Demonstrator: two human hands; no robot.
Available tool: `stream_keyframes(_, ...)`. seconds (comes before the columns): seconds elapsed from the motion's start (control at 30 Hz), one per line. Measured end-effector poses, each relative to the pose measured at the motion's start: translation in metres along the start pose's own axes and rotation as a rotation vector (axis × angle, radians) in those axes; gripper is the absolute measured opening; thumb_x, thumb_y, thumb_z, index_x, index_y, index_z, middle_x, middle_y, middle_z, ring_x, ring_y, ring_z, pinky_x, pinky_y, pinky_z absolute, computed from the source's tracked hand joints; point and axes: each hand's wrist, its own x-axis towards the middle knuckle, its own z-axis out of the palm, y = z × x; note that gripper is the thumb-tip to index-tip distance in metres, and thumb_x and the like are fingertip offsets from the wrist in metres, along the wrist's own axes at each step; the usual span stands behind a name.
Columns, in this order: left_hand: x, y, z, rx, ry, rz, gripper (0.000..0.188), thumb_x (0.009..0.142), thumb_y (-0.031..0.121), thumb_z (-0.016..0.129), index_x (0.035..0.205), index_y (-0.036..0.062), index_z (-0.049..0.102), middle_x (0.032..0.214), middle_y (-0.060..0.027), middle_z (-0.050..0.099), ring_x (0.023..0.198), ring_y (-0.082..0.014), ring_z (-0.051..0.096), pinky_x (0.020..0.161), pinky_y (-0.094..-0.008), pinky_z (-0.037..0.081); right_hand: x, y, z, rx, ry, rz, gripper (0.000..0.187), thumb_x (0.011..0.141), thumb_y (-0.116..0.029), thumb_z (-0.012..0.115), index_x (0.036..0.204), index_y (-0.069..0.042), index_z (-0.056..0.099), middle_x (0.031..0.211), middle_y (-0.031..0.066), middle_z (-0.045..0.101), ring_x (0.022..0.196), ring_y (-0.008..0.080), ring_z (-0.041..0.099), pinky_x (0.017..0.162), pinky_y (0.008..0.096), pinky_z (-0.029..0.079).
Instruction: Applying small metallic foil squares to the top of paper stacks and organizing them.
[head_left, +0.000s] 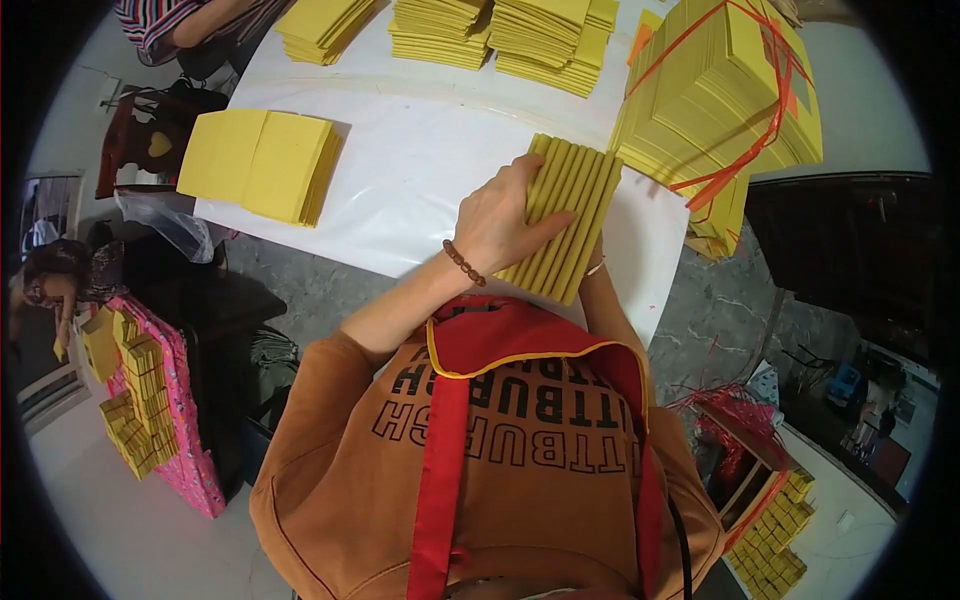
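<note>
A block of yellow folded paper (565,225), with several rounded ridges running side by side, is held up at the table's near edge. My left hand (500,215), with a brown bead bracelet on its wrist, is closed on the block. Its thumb lies across the ridges and its fingers reach round the far left side. Behind the block's right side is my right hand (598,254), with only a sliver and the wrist showing. The block hides its fingers. To the left on the table lies a flat stack of yellow paper (255,165), its layers slightly fanned at the right.
More yellow paper stacks (440,30) stand along the far side of the white-covered table (400,130). A large yellow bundle tied with red strap (710,90) stands at the right. Another person's arm (210,22) shows far left. Yellow bundles (140,390) lie on pink cloth.
</note>
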Motion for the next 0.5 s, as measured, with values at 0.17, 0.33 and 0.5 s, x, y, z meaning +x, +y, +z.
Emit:
stream_keyframes(0.17,-0.001,-0.018,-0.005,-0.034,-0.065,-0.109,0.062,0.076,0.033,0.068,0.119,0.0001,0.037,0.093,-0.0243,0.06,0.079,-0.0374,0.062,0.067,-0.0395,0.05,0.006,0.021,-0.031,0.025,0.058,0.057,0.065,0.08,-0.039,0.059,0.131,-0.005,0.037,0.126,0.0135,0.049,0.109,0.0288,0.053,0.092,0.0413,0.046)
stream_keyframes(0.33,-0.017,-0.073,0.027,-0.52,-0.09,-0.039,0.087,0.077,0.017,0.068,0.139,0.004,0.008,0.13,-0.021,0.039,0.115,-0.0288,0.045,0.092,-0.0343,0.04,0.005,-0.011,0.003,-0.159,0.163,0.198,0.062,0.079,-0.033,0.061,0.129,-0.004,0.04,0.121,0.0134,0.052,0.106,0.0249,0.055,0.088,0.0364,0.048)
stream_keyframes(0.5,-0.017,-0.088,0.04,-1.078,0.014,-0.485,0.097,0.075,0.009,0.067,0.14,0.0089,-0.005,0.13,-0.0223,0.034,0.115,-0.0276,0.044,0.092,-0.0377,0.043,0.025,-0.032,0.049,-0.774,0.053,0.142,0.068,0.079,-0.034,0.064,0.132,-0.002,0.035,0.12,0.0117,0.051,0.105,0.0211,0.054,0.087,0.0314,0.045)
